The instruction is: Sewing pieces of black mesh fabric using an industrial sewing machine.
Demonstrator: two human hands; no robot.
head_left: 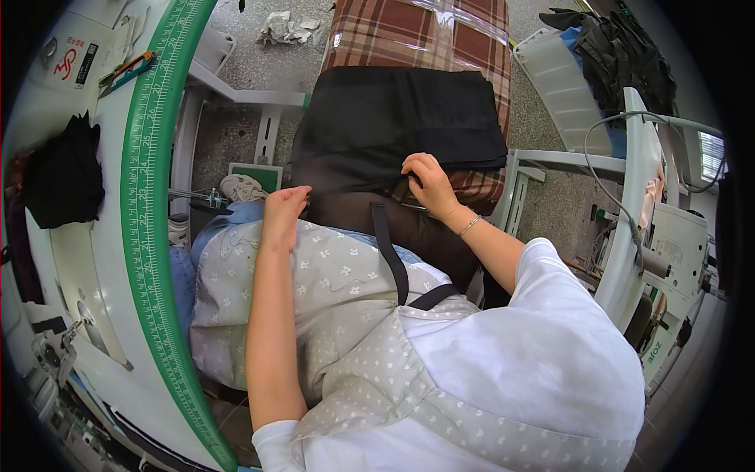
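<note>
A stack of folded black cloth [401,110] lies in front of me on a support covered in brown plaid [421,35]. My right hand [430,186] is closed at the near edge of the stack, with thumb and fingertips pinching the black cloth. At the stack's near left corner, the fingers of my left hand [286,211] are pressed together on the edge of the cloth. The fabric beside those fingertips is blurred. Below both hands, my patterned apron [322,259] covers my lap, and a dark strap [391,252] lies loose on it.
To my left runs a white sewing table [110,267] edged with a green measuring tape [145,149]. A black cloth piece [63,173] and a thread snipper [130,71] lie on it. At right are a white metal frame [629,189] and a plastic bin [558,86] with dark cloth.
</note>
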